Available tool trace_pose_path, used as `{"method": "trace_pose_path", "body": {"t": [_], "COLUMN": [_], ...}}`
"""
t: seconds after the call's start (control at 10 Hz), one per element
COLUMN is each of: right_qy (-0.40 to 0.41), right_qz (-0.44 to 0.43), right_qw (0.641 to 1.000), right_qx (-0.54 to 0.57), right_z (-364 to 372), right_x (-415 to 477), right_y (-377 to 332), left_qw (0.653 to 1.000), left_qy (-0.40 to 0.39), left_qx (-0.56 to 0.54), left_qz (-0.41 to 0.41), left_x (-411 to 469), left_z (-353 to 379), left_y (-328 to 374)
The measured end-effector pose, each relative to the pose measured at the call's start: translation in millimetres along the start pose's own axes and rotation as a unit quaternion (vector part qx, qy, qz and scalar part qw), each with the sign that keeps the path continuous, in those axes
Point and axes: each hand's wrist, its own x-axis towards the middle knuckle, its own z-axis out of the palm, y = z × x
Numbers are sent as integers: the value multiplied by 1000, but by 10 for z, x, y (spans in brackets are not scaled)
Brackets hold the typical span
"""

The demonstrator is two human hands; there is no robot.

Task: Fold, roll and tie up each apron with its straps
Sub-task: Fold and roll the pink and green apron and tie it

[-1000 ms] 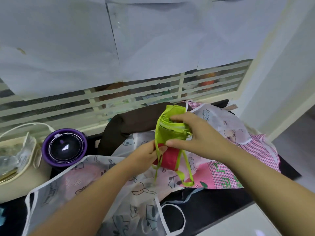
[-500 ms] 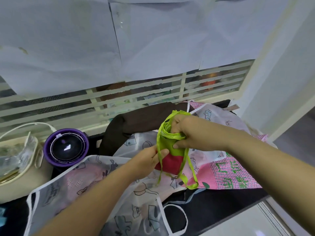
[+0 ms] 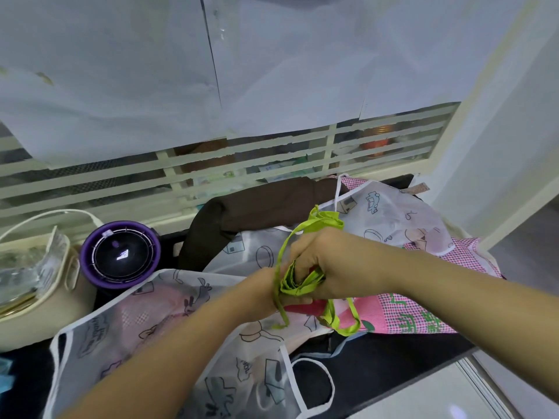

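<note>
Centre: the rolled apron (image 3: pixel 298 282) sat between our left hand (image 3: pixel 263 294) and right hand (image 3: pixel 335 261), above the printed apron (image 3: pixel 169 322).
Right: the checked apron (image 3: pixel 423 313) lay under our right forearm.
Behind: a folded cloth (image 3: pixel 266 204) lay before the window grille (image 3: pixel 211 164).
Left: a round device (image 3: pixel 119 255) stood beside a tub (image 3: pixel 45 306).

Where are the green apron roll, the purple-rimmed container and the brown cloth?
green apron roll (image 3: pixel 292 284): head view, layered folded end.
purple-rimmed container (image 3: pixel 86 264): head view, left side of rim.
brown cloth (image 3: pixel 263 207): head view, middle of the bundle.
</note>
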Motion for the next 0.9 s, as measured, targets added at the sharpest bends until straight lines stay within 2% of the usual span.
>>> {"method": "trace_pose_path", "body": {"t": [0.1, 0.3, 0.4, 0.5, 0.7, 0.8, 0.9], "right_qy": [64, 208, 265, 267, 256, 207, 147], "right_qz": [-1, 39, 103, 159, 236, 249, 261], "right_qw": [998, 977, 955, 942, 920, 921, 906], "right_qx": [4, 32, 83, 129, 178, 218, 297], "right_z": [108, 230, 241, 310, 487, 619, 719], "right_x": [-79, -234, -286, -332, -183, -108, -92], "right_y": [-10, 17, 131, 270, 744, 866, 928], "left_qw": [995, 988, 994, 999, 998, 994, 988], "left_qy": [8, 52, 47, 33, 18, -39, -89], "left_qx": [-89, -113, -83, 13, 59, 77, 85], "left_qz": [40, 87, 56, 36, -27, -67, -93], "left_x": [-24, 67, 114, 113, 79, 56, 44], "left_z": [26, 162, 216, 265, 335, 393, 457], "left_y": [15, -44, -113, -130, -101, -194, -245]}}
